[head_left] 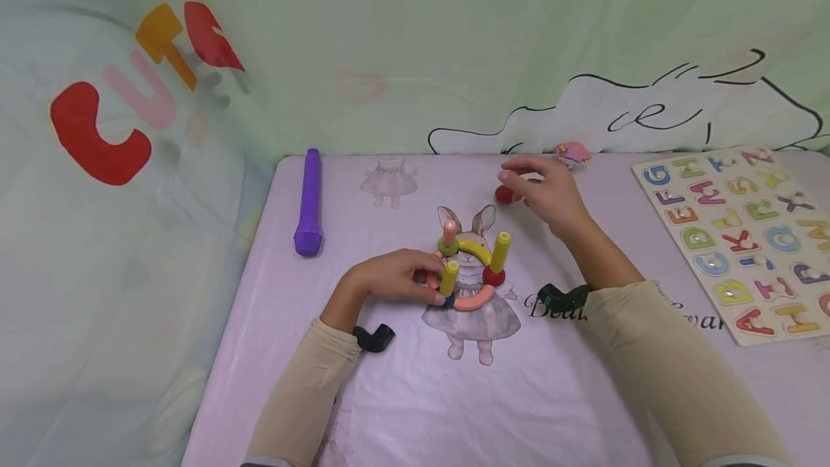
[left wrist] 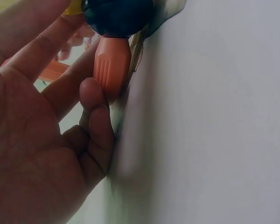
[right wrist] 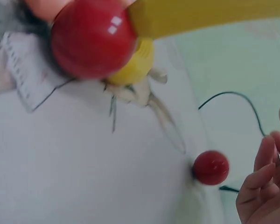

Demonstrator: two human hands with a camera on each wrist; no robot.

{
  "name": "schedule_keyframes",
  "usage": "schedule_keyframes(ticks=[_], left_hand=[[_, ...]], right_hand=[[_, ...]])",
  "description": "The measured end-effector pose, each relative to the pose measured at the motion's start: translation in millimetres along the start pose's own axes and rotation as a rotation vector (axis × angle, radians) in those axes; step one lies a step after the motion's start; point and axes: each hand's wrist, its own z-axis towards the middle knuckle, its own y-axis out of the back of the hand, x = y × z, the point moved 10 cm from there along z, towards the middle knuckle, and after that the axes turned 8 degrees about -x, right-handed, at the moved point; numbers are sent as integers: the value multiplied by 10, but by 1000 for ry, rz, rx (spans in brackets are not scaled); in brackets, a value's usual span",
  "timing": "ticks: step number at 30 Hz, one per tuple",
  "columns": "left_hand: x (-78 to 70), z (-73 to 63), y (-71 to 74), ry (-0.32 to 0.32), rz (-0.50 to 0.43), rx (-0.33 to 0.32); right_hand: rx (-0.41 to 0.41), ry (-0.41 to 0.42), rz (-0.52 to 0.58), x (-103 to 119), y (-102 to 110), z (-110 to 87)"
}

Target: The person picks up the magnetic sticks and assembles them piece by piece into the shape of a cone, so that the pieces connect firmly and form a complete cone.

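A ring of curved pink-orange [head_left: 475,300] and yellow [head_left: 475,248] pieces, joined by coloured balls, lies on the rabbit print, with short sticks standing up from it. My left hand [head_left: 405,276] grips the ring's near left side, thumb by the blue ball [left wrist: 119,16] and the yellow stick [head_left: 449,279]. In the left wrist view, fingers curl beside an orange piece [left wrist: 113,67]. Farther back, my right hand [head_left: 547,193] hovers beside a loose red ball [head_left: 504,194]. The right wrist view shows that ball [right wrist: 211,167] apart from the bent fingers.
A purple microphone-shaped stick [head_left: 310,204] lies at the left of the table [head_left: 402,395]. On the right is a wooden alphabet board [head_left: 729,236]. A small pink object [head_left: 573,153] sits at the back edge, before a green cloth backdrop [head_left: 389,34].
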Motion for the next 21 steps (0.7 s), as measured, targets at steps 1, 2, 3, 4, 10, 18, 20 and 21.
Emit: schedule_keyframes(ticks=[1, 2, 3, 4, 10, 18, 20, 21], left_hand=[[0, 1, 0, 0, -1, 1], [1, 2, -1, 0, -1, 1], [3, 2, 0, 1, -2, 1], [5, 3, 0, 0, -2, 0], [-3, 2, -3, -5, 6, 6], [-18, -2, 1, -5, 6, 9], [-19, -2, 4, -8, 6, 10], [-20, -2, 5, -10, 6, 10]], right_hand=[[-3, -9, -6, -37, 1, 9], [-5, -21, -10, -74, 1, 18], [-4, -34, -11, -112, -3, 26], [-3, -46, -14, -148, -6, 35], [25, -85, -34, -326, -71, 92], [52, -98, -47, -438, -127, 131], [62, -96, -46, -454, -139, 138], [67, -95, -47, -463, -146, 143]])
